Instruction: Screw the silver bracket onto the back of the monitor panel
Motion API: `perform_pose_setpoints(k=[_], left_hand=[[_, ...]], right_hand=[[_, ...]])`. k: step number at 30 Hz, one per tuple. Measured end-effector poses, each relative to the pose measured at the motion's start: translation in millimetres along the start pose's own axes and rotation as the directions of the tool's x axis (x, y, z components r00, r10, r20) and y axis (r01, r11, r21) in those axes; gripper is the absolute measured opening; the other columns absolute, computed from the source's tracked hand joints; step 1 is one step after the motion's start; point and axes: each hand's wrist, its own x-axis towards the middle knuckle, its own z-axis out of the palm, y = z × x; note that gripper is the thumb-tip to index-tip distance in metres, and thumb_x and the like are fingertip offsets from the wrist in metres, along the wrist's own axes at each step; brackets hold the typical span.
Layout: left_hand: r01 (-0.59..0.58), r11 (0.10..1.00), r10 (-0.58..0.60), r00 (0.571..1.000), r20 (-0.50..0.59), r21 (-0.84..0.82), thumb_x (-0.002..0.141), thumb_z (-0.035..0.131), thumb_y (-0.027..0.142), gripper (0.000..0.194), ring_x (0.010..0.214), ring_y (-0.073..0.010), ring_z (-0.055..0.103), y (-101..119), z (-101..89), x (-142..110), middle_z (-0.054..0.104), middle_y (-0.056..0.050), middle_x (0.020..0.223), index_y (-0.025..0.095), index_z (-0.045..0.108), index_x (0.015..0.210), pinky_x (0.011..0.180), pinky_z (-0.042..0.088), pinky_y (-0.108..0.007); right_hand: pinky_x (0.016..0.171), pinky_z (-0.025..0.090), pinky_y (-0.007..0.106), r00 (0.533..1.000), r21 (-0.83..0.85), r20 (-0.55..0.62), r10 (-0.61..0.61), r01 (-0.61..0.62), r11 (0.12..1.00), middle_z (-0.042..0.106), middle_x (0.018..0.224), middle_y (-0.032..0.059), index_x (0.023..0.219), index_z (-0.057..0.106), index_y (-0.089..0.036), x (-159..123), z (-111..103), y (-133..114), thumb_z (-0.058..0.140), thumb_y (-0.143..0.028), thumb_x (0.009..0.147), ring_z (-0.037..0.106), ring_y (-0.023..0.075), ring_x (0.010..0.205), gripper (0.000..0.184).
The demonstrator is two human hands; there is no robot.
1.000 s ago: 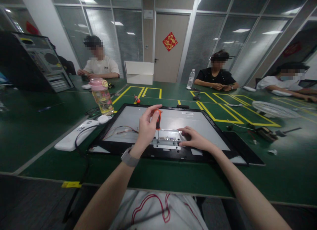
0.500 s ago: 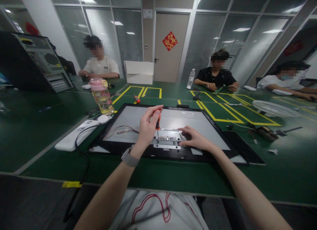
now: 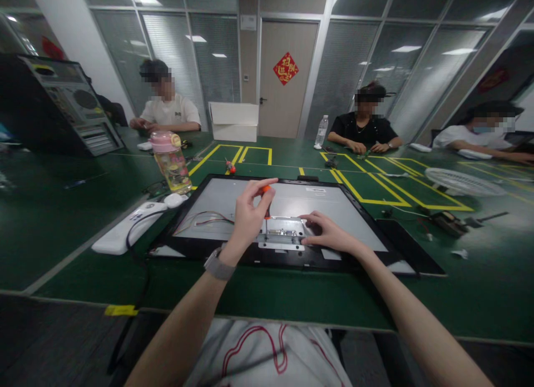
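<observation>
1. Left hand [image 3: 249, 213] pinches the screwdriver [image 3: 267, 211], mid-frame.
2. Right hand [image 3: 329, 232], thumb and fingers spread, touches the metal plate [image 3: 287, 224] just below the frame's middle.
3. Best hold the screwdriver straight and press gently.

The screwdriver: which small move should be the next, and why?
Probably a small turn of the screwdriver, direction unclear: the left hand grips it upright, shaft down at the metal bracket, and the right hand is at the bracket's right end.

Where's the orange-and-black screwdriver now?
Head view, centre: the screwdriver is upright in the left hand, over the silver metal bracket, left of the right hand.
</observation>
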Motion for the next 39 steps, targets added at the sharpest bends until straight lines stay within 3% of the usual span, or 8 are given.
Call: perform_pose_setpoints(k=[2,7,12,17,22,27,33,39], left_hand=[[-0.053,0.997,0.054,0.998,-0.024,0.056,0.084,0.064,0.030,0.020,0.091,-0.0171,0.059,-1.5,-0.8,0.2,0.062,-0.004,0.092,0.022,0.072,0.101,0.089,0.046,-0.033],[0.009,0.993,-0.003,0.998,0.055,-0.115,0.096,0.037,0.026,0.035,0.097,-0.0182,0.062,-3.3,-1.4,-0.4,0.068,-0.007,0.101,0.021,0.066,0.114,0.090,0.047,-0.035],[-0.031,0.998,0.032,0.999,-0.013,0.057,0.083,0.065,0.028,0.025,0.086,-0.0155,0.059,-1.2,0.3,-0.7,0.065,-0.005,0.096,0.022,0.069,0.106,0.082,0.047,-0.031],[0.011,1.000,-0.009,0.999,0.051,-0.023,0.094,0.044,0.026,0.029,0.088,-0.0160,0.060,-1.1,0.1,-1.0,0.068,-0.005,0.095,0.022,0.067,0.112,0.083,0.046,-0.032],[-0.078,0.992,0.079,0.997,-0.004,0.095,0.081,0.067,0.026,0.024,0.077,-0.0140,0.054,0.2,0.8,-1.2,0.060,-0.001,0.085,0.023,0.070,0.104,0.082,0.045,-0.030],[-0.020,1.000,0.020,0.998,0.060,-0.008,0.094,0.041,0.024,0.032,0.088,-0.0162,0.058,0.7,-0.7,-1.4,0.066,-0.005,0.096,0.022,0.066,0.114,0.082,0.045,-0.031],[-0.110,0.986,0.112,0.994,-0.009,0.128,0.082,0.066,0.028,0.022,0.079,-0.0150,0.054,0.9,-0.3,-0.7,0.060,-0.001,0.085,0.023,0.070,0.104,0.082,0.045,-0.031],[-0.039,0.999,0.038,0.999,0.034,0.016,0.094,0.045,0.025,0.029,0.083,-0.0158,0.057,-0.4,-1.2,-1.1,0.065,-0.003,0.091,0.024,0.067,0.113,0.082,0.045,-0.033]], right_hand=[[0.093,0.047,0.043,1.000,-0.003,-0.001,-0.002,0.002,1.000,0.056,0.110,0.0087,0.128,0.059,-0.022,0.0,-0.1,-0.3,0.076,-0.048,0.074,0.057,0.0267,0.100,0.062],[0.094,0.046,0.044,1.000,0.002,0.011,0.015,-0.015,1.000,0.056,0.110,0.0095,0.128,0.059,-0.021,-0.2,-1.2,-2.4,0.075,-0.049,0.074,0.057,0.0278,0.101,0.063],[0.094,0.046,0.044,1.000,0.005,0.001,0.006,-0.006,1.000,0.056,0.109,0.0088,0.127,0.059,-0.022,0.3,-0.5,-1.5,0.076,-0.049,0.072,0.057,0.0276,0.100,0.063],[0.093,0.047,0.043,1.000,0.003,0.003,0.000,0.000,1.000,0.056,0.109,0.0086,0.127,0.059,-0.022,0.3,0.0,-1.0,0.076,-0.048,0.074,0.057,0.0270,0.100,0.062],[0.093,0.047,0.044,1.000,0.006,0.001,0.011,-0.011,1.000,0.056,0.110,0.0093,0.127,0.059,-0.022,0.0,-0.3,-1.1,0.076,-0.050,0.073,0.057,0.0277,0.100,0.064],[0.094,0.047,0.044,1.000,0.003,0.001,0.012,-0.012,1.000,0.056,0.110,0.0090,0.127,0.060,-0.022,0.4,-0.1,-0.3,0.076,-0.049,0.072,0.057,0.0277,0.100,0.063],[0.092,0.048,0.044,1.000,0.010,-0.001,0.001,-0.001,1.000,0.056,0.110,0.0089,0.127,0.060,-0.023,0.8,-0.1,-0.7,0.076,-0.048,0.073,0.058,0.0274,0.099,0.062],[0.093,0.047,0.044,1.000,0.019,0.012,0.014,-0.014,1.000,0.055,0.111,0.0091,0.127,0.059,-0.022,0.2,-1.0,-1.3,0.076,-0.049,0.073,0.057,0.0273,0.100,0.063]])
